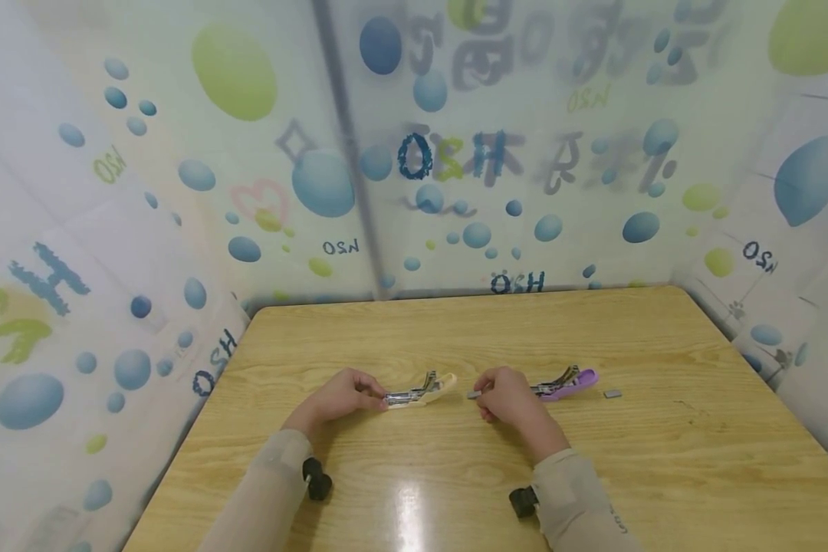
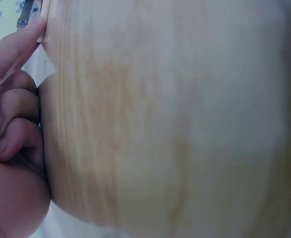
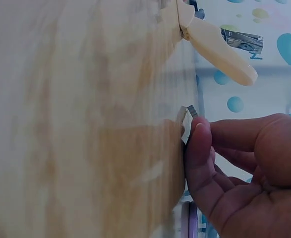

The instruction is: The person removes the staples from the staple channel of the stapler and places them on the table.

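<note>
A cream stapler [image 1: 447,383] lies opened up on the table, its metal magazine [image 1: 403,397] facing left. My left hand [image 1: 345,395] pinches the magazine end between thumb and fingers; in the left wrist view its other fingers [image 2: 19,106] are curled against the tabletop. To the right of that stapler, my right hand [image 1: 512,395] pinches a small grey strip of staples [image 3: 192,111] by one end, with the other end pointing at the cream stapler. A purple stapler [image 1: 585,378], also opened, sits just beyond the right hand, which hides its left end.
Another short grey staple strip [image 1: 612,394] lies right of the purple stapler. The wooden table [image 1: 414,330] meets a bubble-patterned curtain [image 1: 476,192] at the back, with more of it on both sides. Black wrist mounts [image 1: 317,480] hang below the sleeves.
</note>
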The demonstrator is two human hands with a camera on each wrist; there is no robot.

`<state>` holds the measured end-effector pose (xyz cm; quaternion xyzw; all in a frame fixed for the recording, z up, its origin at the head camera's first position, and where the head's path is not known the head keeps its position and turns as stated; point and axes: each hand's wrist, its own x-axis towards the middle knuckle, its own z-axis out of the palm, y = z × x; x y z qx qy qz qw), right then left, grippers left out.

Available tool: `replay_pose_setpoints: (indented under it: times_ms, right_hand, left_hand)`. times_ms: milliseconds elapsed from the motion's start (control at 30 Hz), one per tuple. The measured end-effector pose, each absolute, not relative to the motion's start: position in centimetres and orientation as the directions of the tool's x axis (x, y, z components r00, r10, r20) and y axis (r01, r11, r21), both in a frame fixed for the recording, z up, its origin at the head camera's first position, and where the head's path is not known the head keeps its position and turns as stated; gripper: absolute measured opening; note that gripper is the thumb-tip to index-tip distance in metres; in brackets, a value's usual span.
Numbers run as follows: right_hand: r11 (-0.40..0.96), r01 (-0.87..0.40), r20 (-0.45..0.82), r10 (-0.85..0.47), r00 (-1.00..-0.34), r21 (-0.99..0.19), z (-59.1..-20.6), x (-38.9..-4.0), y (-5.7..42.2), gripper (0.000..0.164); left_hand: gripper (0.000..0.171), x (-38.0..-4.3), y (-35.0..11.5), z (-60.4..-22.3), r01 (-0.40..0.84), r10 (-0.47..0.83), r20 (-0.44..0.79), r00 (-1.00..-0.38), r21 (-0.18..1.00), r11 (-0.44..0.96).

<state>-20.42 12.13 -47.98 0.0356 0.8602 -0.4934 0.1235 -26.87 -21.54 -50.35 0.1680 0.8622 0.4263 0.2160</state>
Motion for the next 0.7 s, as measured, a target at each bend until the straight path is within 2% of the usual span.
replay_pose_setpoints:
  times_ms: [700]
  right_hand:
    - [0.529,0.191,-0.265,-0.066,-0.962,-0.827,-47.82,-20.42,12.14,0.017]
  left_hand:
    - [0.020,-26.91,-21.52,-50.42,0.100,0.464,-0.232,-0.855,0.803,0.587]
